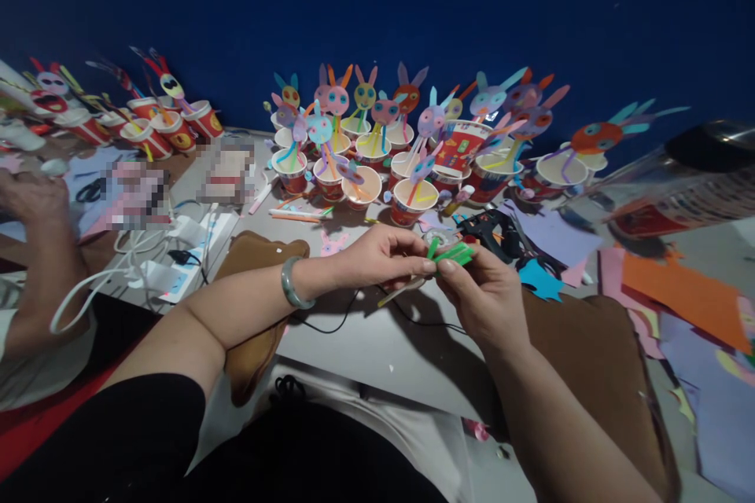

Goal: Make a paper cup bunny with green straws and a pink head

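Across the table (pixel 377 346), I see from afar cups (pixel 406 214) ranked along its far side, probably leaving working room. Above its near part, right hand (pixel 487 283) and left hand (pixel 395 255) both pinch green strips (pixel 454 255), seemingly to keep them bunched.

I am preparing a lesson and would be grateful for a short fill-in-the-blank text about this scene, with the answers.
1. The left hand and right hand hold ____ pieces.
2. A bracelet circles the ____ wrist.
3. The wall behind the cups is dark ____.

Missing words: green; left; blue.
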